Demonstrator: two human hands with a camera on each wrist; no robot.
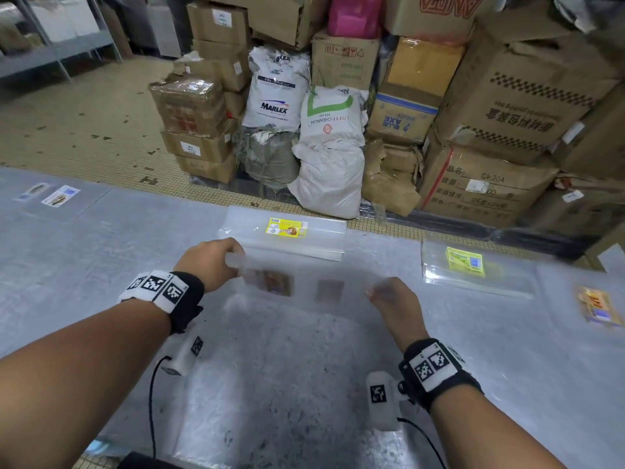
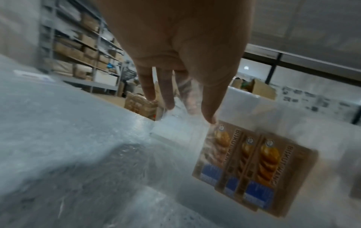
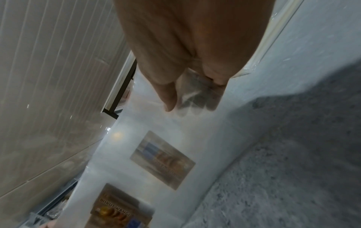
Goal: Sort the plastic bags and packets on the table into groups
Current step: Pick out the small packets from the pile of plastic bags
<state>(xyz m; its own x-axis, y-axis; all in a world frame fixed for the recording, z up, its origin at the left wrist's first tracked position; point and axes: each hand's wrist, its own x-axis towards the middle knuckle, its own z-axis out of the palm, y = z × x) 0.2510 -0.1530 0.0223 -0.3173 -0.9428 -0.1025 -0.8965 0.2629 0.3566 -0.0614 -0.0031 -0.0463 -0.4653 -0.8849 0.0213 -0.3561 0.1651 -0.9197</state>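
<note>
Several clear plastic bags with brown biscuit labels (image 1: 277, 282) hang blurred just above the grey table (image 1: 101, 265), stretched between my two hands. My left hand (image 1: 233, 260) pinches their upper left corner between thumb and fingers. In the left wrist view three overlapping brown labels (image 2: 254, 169) hang below that left hand (image 2: 195, 114). My right hand (image 1: 373, 292) pinches the upper right corner. In the right wrist view the fingers of the right hand (image 3: 181, 106) show through the clear film, with one brown label (image 3: 162, 160) below. Whether this is one bundle or two I cannot tell.
A pile of clear bags with a yellow label (image 1: 285, 227) lies at the far edge, another with a yellow-green label (image 1: 466, 262) to the right, an orange-labelled packet (image 1: 598, 306) far right, and two labelled bags (image 1: 61, 196) far left. Cardboard boxes (image 1: 507, 96) and white sacks (image 1: 331, 147) stand beyond the table.
</note>
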